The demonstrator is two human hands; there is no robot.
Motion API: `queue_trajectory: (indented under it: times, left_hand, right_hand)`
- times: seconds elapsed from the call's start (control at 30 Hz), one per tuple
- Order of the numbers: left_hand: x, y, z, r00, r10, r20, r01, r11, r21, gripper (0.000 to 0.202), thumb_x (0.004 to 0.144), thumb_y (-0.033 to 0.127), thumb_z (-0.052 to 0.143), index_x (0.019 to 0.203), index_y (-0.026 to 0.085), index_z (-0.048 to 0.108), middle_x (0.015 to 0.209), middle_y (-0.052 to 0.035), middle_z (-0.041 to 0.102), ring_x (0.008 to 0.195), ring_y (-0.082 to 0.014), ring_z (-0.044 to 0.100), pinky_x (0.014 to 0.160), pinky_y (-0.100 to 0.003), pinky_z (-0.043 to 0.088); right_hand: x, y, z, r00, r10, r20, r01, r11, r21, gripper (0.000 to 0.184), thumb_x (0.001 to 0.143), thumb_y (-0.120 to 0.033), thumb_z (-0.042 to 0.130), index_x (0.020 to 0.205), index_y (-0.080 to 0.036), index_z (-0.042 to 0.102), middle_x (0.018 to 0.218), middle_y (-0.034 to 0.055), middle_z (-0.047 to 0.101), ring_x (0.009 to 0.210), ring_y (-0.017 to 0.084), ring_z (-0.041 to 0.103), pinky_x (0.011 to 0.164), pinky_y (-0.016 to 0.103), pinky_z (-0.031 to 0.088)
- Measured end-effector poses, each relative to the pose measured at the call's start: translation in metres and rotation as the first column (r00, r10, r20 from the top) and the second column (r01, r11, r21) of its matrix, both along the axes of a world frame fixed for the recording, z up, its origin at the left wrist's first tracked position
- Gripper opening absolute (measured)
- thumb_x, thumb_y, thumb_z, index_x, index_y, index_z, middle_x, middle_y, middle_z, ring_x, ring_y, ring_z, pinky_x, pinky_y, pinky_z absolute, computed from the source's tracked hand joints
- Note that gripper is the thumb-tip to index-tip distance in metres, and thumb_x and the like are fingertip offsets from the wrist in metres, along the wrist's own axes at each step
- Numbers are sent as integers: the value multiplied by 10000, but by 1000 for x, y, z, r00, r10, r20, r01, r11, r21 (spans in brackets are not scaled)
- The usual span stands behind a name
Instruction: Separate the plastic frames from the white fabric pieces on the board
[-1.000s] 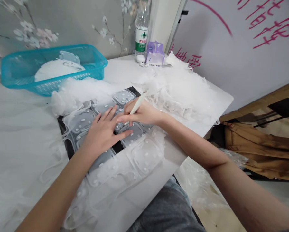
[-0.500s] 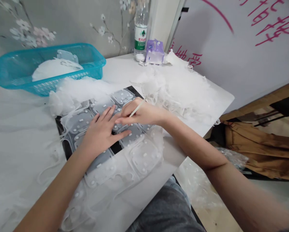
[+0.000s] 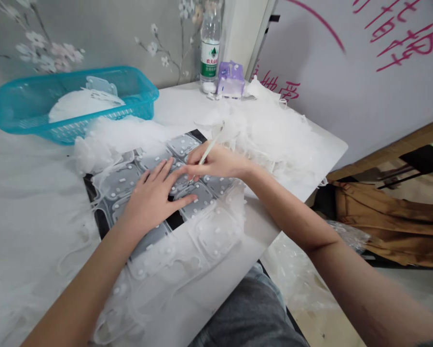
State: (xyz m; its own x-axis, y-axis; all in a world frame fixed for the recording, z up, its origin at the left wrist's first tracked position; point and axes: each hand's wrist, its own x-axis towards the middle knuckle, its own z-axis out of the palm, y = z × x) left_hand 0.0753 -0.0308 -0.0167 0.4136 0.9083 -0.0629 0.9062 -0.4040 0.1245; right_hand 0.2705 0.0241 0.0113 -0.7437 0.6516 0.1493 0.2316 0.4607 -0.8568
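A translucent, milky sheet of moulded pieces (image 3: 216, 233) lies on the table, partly over a flat black board (image 3: 176, 220). My left hand (image 3: 153, 193) rests flat on the sheet with its fingers spread. Just right of it, my right hand (image 3: 216, 161) pinches a thin, pale stick-like tool (image 3: 207, 150). The tool slants, its upper end above the hand and its lower tip down at the sheet near my left fingers. What kind of tool it is I cannot make out. Small white tabs dot the moulded pieces.
A blue plastic basket (image 3: 77, 103) with white translucent pieces stands at the back left. Heaps of white scrap (image 3: 277, 132) lie at the right and behind the board. A water bottle (image 3: 209, 58) and a purple packet (image 3: 231, 79) stand by the wall. Brown cloth (image 3: 386, 221) hangs beyond the table edge.
My right hand has shifted slightly right, and the tool stands a little more upright with more of it showing. My left hand stays in place. The view has turned slightly.
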Motion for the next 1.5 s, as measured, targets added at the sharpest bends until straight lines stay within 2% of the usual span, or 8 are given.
queue_trajectory:
  times: [0.17,0.4,0.5,0.63,0.77,0.97,1.17,1.5]
  left_hand:
    - [-2,-1,-2,1000,5,2,-5,1000,18,820,841,676,467,1472,164,355,1575,-95,245,1447,-291,230,1163,-495,218]
    - [-3,0,-4,1000,-18,13,17,998,53,802,838,678,468,1429,138,407,1562,-119,276,1438,-301,252,1149,-498,245]
    - [-2,0,-3,1000,-18,-1,18,999,39,756,831,684,478,1371,156,480,1569,-108,264,1442,-304,240,1150,-495,244]
    - [-1,0,-1,1000,-11,-9,11,1000,24,754,837,690,462,1431,228,413,1580,-92,238,1446,-300,235,1146,-514,238]
    - [-1,-1,1,1000,-6,-12,6,1000,28,711,849,680,454,1434,278,411,1583,-82,232,1449,-288,232,1143,-518,239]
    - [0,-2,-2,1000,-15,-11,16,999,49,693,854,676,448,1434,298,409,1578,-87,246,1447,-283,239,1135,-524,252]
    - [-1,-2,-1,1000,-15,-10,16,999,47,715,851,684,441,1429,263,416,1579,-84,241,1450,-278,231,1143,-516,245]
    - [0,-3,-2,1000,-1,21,0,999,42,717,841,683,462,1421,263,427,1576,-84,252,1442,-290,250,1150,-514,227]
  right_hand:
    - [-6,-4,-4,998,-60,-9,61,997,39,452,913,-477,509,674,-105,605,593,20,596,548,96,588,526,203,470]
    - [-18,-11,-9,999,-38,30,35,994,100,355,966,-323,448,729,-101,592,688,31,627,583,73,590,563,185,485]
    - [-16,-10,-6,1000,-12,14,10,990,140,299,938,-262,497,708,-106,606,642,10,615,578,60,564,592,180,482]
    - [-1,-2,2,1000,-5,15,3,997,77,236,883,-188,530,680,-109,622,612,3,608,577,72,580,581,191,483]
    - [11,5,7,994,-92,66,91,996,13,236,850,-164,528,630,-120,602,560,-7,576,562,94,600,537,198,481]
    - [11,4,11,982,-183,48,180,983,46,242,838,-151,523,618,-112,616,528,-14,566,514,80,587,493,174,455]
    - [5,-2,9,994,-111,-19,110,993,-46,264,864,-219,523,649,-113,635,575,-1,608,544,83,617,514,174,485]
    - [7,3,1,998,-62,15,62,998,34,210,826,-156,543,631,-121,611,571,-15,603,537,76,606,487,158,455]
